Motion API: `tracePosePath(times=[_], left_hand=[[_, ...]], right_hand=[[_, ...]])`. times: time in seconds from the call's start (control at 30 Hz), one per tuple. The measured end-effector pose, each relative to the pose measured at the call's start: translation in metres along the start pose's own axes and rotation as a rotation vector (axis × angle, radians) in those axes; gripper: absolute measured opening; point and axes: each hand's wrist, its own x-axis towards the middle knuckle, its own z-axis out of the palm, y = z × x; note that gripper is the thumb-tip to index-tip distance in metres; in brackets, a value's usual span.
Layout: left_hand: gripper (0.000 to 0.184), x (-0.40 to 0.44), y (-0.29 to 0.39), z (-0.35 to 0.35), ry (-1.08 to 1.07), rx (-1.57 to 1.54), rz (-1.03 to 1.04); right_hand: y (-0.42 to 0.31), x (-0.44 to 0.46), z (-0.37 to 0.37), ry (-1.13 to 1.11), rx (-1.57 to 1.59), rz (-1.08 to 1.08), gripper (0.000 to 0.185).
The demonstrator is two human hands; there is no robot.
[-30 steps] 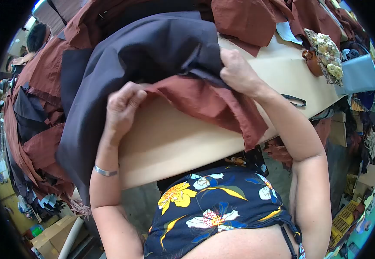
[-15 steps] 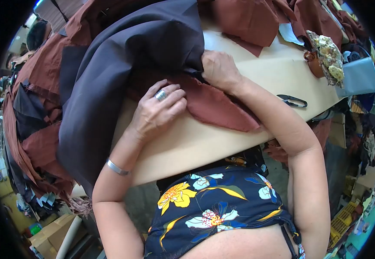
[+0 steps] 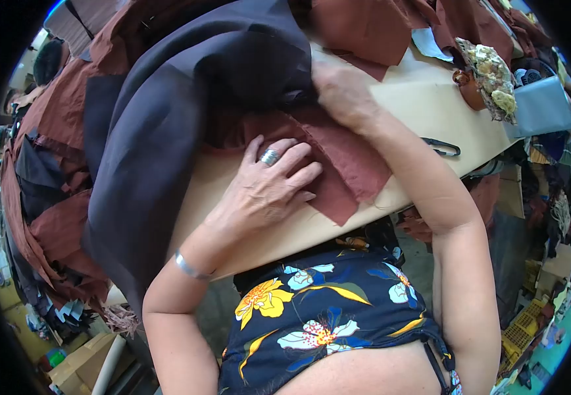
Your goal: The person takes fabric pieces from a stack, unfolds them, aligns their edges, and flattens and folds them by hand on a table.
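Note:
My left hand [image 3: 275, 174], with a ring on one finger, lies on a reddish-brown cloth [image 3: 338, 158] with its fingers spread. Farther up and to the right, my right hand [image 3: 343, 92] is closed at the right edge of a large dark cloth [image 3: 147, 138]; it is blurred and its fingertips are hidden. The dark cloth is bunched in a fold and overlaps the upper part of the reddish-brown piece. Both cloths rest on a pale tabletop [image 3: 423, 99].
Black snips [image 3: 442, 146] lie right of my right forearm. A brown pot [image 3: 471, 91], a crusty slab [image 3: 493, 79] and a grey-blue box [image 3: 542, 108] stand at the right. Reddish-brown cloth heaps [image 3: 55, 125] fill the left side. A yellow crate [image 3: 521, 332] is low right.
My left hand has let go of the cloth edge and moved right, onto the reddish-brown cloth. My right hand has shifted slightly left. The reddish-brown cloth now lies flatter, its corner toward me.

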Motion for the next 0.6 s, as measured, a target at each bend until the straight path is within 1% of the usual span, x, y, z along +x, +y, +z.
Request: tracePosePath(times=[0.07,0.13,0.2,0.27,0.37,0.4,0.5,0.53,0.6], left_hand=[[0.040,-0.007,-0.006,-0.004,-0.023,-0.029,-0.013],[0.041,-0.011,-0.010,-0.007,-0.021,-0.024,-0.020],[0.043,-0.011,-0.009,-0.008,-0.004,0.005,-0.029],[0.047,-0.004,-0.002,-0.008,0.029,0.062,-0.034],[0.050,0.005,0.003,-0.001,0.087,0.250,0.019],[0.050,0.010,0.002,0.004,0.161,0.293,0.051],[0.046,0.018,0.002,0.008,0.170,0.269,0.016],[0.043,0.020,-0.001,0.009,0.166,0.329,0.035],[0.041,0.022,-0.002,0.010,0.176,0.303,0.014]], right_hand=[[0.011,-0.011,-0.029,0.151,0.001,0.118,0.026],[0.025,-0.036,-0.067,0.147,0.035,0.124,0.031],[0.031,-0.067,-0.110,-0.218,-0.078,0.303,0.035],[0.036,-0.100,-0.135,-0.413,-0.152,0.246,0.037],[0.029,-0.125,-0.137,-0.391,-0.021,0.338,0.038],[0.030,-0.123,-0.140,-0.513,0.079,0.528,0.039],[0.039,-0.132,-0.131,-0.505,0.098,0.552,0.038],[0.039,-0.136,-0.130,-0.393,0.015,0.488,0.039],[0.037,-0.143,-0.127,-0.170,-0.149,0.350,0.040]])
